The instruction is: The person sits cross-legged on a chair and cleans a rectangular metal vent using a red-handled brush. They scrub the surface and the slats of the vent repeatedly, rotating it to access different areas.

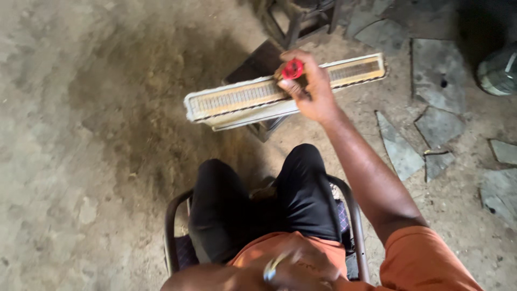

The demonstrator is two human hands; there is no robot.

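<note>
My right hand [315, 91] reaches forward and is closed around a tool with a round red end [292, 69]. It is held against the top of a long, flat, finned metal core [237, 99] with pale end plates, which lies across a small dark wooden stool [257, 62]. My left hand [301, 267] is close to my chest at the bottom edge, blurred. A small silvery piece [271, 269] shows at its fingers, and its grip is unclear. I sit on a metal-framed chair [171, 226] with my knees in black trousers [258, 199] towards the stool.
The floor is bare dirt on the left and broken grey slabs [398, 148] on the right. A wooden frame [299, 19] stands behind the stool. A round grey-green container [498, 73] sits at the right edge.
</note>
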